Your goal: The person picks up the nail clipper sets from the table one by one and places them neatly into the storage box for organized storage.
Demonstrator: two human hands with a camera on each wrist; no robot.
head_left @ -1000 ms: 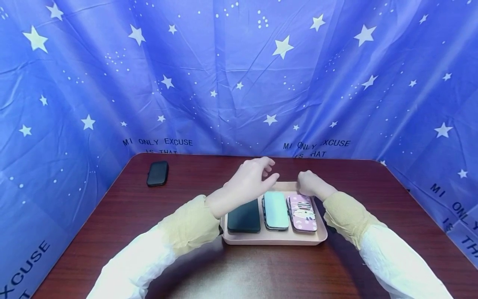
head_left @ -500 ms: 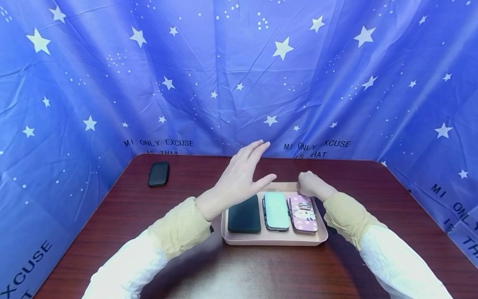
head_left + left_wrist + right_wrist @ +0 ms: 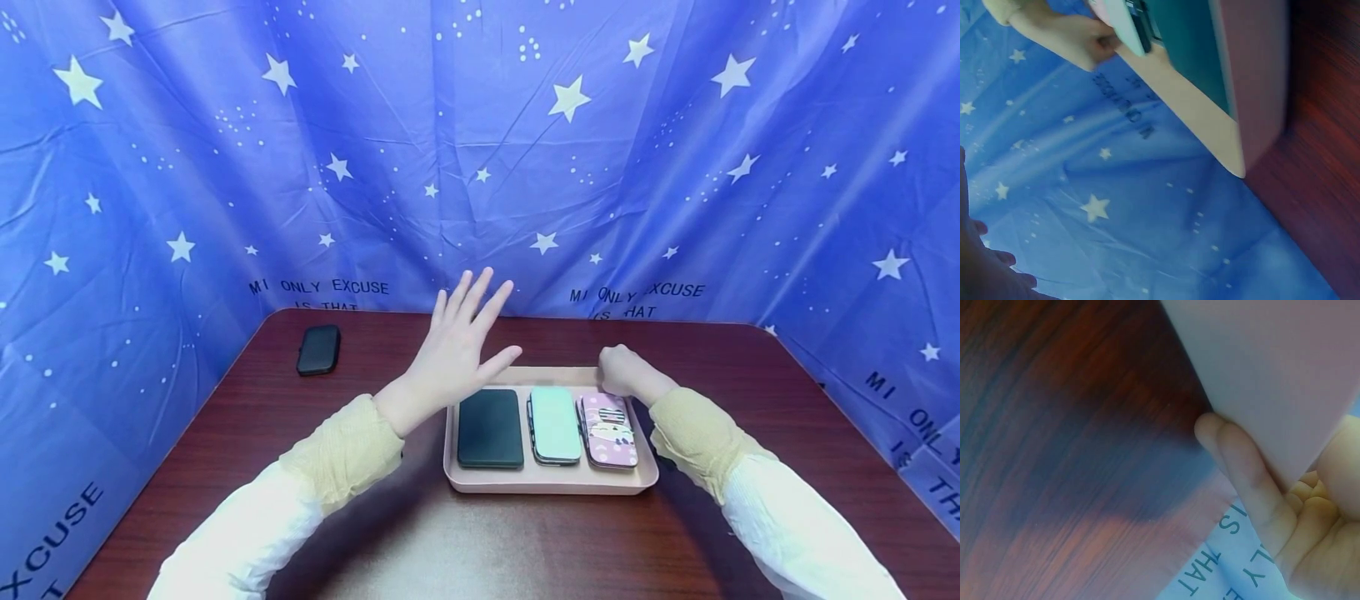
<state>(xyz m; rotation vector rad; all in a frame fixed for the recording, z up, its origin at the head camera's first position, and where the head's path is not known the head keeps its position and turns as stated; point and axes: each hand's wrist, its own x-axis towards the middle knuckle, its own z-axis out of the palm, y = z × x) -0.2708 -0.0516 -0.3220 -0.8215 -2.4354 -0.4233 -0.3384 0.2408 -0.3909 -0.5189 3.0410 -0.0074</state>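
A pale pink tray (image 3: 551, 486) holds three flat cases in a row: a dark green case (image 3: 491, 428), a mint green case (image 3: 555, 423) and a pink case (image 3: 608, 429) with a cartoon print. Over the tray's far left corner hovers my left hand (image 3: 450, 354), fingers straight and spread, holding nothing. At the far right corner my right hand (image 3: 632, 371) grips the tray's rim; in the right wrist view its fingers (image 3: 1247, 465) lie along the outer wall of the tray (image 3: 1272, 375), with the thumb on the other side.
A small black case (image 3: 318, 349) lies on the dark red wooden table (image 3: 225, 450) near its far left corner. A blue curtain (image 3: 480, 125) with stars and lettering hangs behind and on both sides of the table.
My left hand has moved left, away from above the tray's middle, and its fingers have straightened and spread. The right hand and the tray have stayed in place.
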